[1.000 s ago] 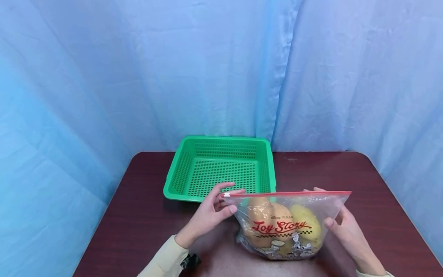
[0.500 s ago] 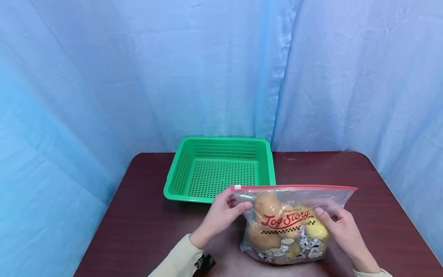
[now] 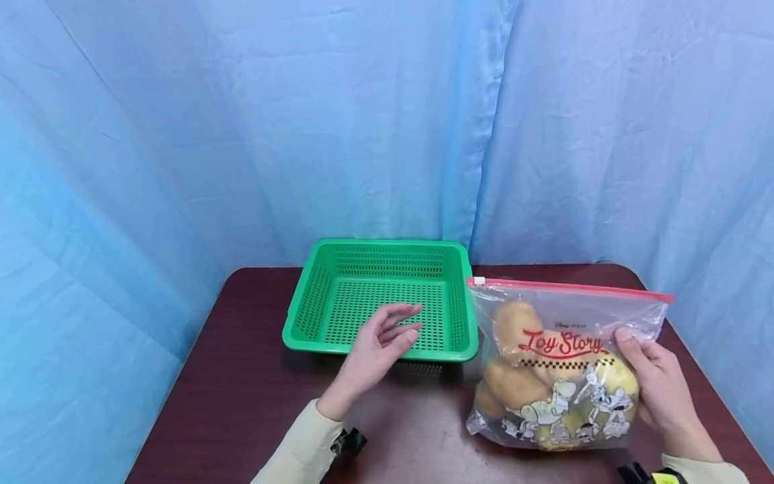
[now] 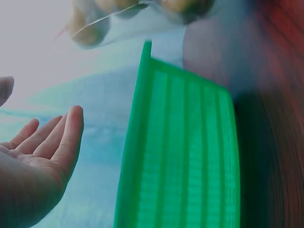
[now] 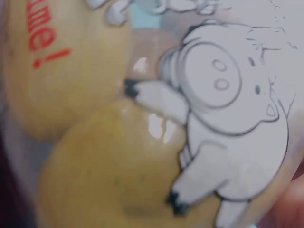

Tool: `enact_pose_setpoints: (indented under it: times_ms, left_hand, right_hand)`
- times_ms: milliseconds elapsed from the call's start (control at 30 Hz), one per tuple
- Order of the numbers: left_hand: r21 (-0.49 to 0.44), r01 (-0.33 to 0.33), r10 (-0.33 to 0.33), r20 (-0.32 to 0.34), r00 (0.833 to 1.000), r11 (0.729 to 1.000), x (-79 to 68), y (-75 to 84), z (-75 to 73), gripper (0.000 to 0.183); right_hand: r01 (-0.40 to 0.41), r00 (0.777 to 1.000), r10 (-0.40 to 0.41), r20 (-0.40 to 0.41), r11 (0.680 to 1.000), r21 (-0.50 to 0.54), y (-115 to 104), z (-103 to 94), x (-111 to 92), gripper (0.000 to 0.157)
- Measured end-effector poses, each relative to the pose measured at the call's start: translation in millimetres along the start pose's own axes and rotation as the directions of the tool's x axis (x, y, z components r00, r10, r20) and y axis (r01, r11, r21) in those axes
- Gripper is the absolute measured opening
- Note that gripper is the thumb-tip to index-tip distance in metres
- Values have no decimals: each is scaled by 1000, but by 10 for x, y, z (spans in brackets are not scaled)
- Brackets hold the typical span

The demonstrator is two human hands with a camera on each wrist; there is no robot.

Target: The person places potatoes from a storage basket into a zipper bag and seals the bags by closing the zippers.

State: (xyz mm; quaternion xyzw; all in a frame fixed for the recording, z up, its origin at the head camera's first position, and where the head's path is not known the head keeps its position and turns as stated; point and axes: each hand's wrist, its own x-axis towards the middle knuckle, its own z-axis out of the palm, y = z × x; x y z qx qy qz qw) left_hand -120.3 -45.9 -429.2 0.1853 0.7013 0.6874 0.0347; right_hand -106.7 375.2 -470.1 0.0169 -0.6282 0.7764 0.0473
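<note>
A clear zip bag [image 3: 565,366] with a red slider strip and "Toy Story" print stands upright at the right. Several rounded tan and yellow things, like fruit or potatoes, fill it; their exact kind is unclear. My right hand [image 3: 662,383] grips the bag's right side, thumb on the front face and fingers mostly hidden behind. The right wrist view is filled by the bag's printed plastic [image 5: 218,85] and yellow contents [image 5: 109,166]. My left hand [image 3: 377,349] is empty, fingers loosely extended, over the near rim of a green basket [image 3: 471,302]; the left wrist view shows its fingers [image 4: 69,137] apart from everything.
The green basket, with slotted walls and nothing in it, stands at the back middle of the dark red-brown table [image 3: 242,376]. Blue curtains [image 3: 363,121] hang behind and beside the table.
My left hand has let go of the bag's left corner and moved left to the basket's near rim. The bag has shifted right and up in view with my right hand.
</note>
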Motion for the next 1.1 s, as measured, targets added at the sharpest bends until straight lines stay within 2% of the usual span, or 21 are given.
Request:
enact_pose_setpoints:
  times_ms: [133, 233, 300, 500, 600, 667, 733, 767, 833, 933, 967, 1000, 1033, 1100]
  left_hand:
    - [22, 5, -4, -52, 999, 1000, -41, -18, -165, 42]
    - [29, 10, -8, -83, 997, 1000, -67, -26, -269, 41]
    - [30, 7, -5, -96, 995, 1000, -80, -36, -332, 41]
    - [29, 27, -23, -122, 992, 999, -127, -58, -482, 45]
    - [42, 39, -33, -145, 989, 998, -161, -63, -539, 46]
    - [55, 41, -32, -162, 986, 998, -182, -74, -566, 47]
    - [67, 40, -28, -179, 983, 997, -203, -86, -585, 47]
    - [73, 41, -26, -187, 982, 997, -209, -92, -591, 47]
    - [99, 44, -24, -196, 980, 994, -222, -104, -601, 48]
    - [161, 56, -22, -207, 978, 985, -245, -115, -616, 49]
    - [194, 56, -14, -211, 977, 979, -249, -117, -623, 49]
    - [227, 53, -3, -215, 977, 972, -253, -118, -630, 49]
    - [260, 48, 10, -220, 975, 965, -255, -115, -637, 48]
    - [327, 28, 49, -225, 973, 944, -251, -107, -650, 48]
  right_hand:
    - [-130, 986, 135, 97, 990, -63, -72, -193, 138, 35]
    - [-233, 955, 250, 158, 966, -114, -82, -308, 232, 37]
    - [-297, 932, 322, 167, 942, -155, -71, -362, 294, 36]
    - [-435, 860, 494, 127, 840, -324, -24, -454, 475, 32]
    - [-453, 822, 553, 135, 779, -433, -12, -454, 566, 48]
    - [-432, 814, 567, 129, 738, -519, -9, -432, 616, 62]
    - [-386, 819, 563, 108, 681, -622, -13, -404, 655, 73]
    - [-355, 827, 554, 89, 640, -681, -27, -392, 677, 78]
    - [-256, 853, 518, 60, 516, -817, -83, -377, 708, 85]
    - [-119, 901, 433, 26, 304, -945, -197, -371, 707, 91]
    - [-88, 920, 393, 16, 244, -966, -237, -361, 689, 92]
    - [-66, 939, 345, 8, 202, -977, -270, -341, 663, 91]
    - [-56, 955, 298, 4, 190, -980, -294, -314, 634, 90]
    - [-38, 981, 196, 4, 210, -977, -332, -230, 574, 84]
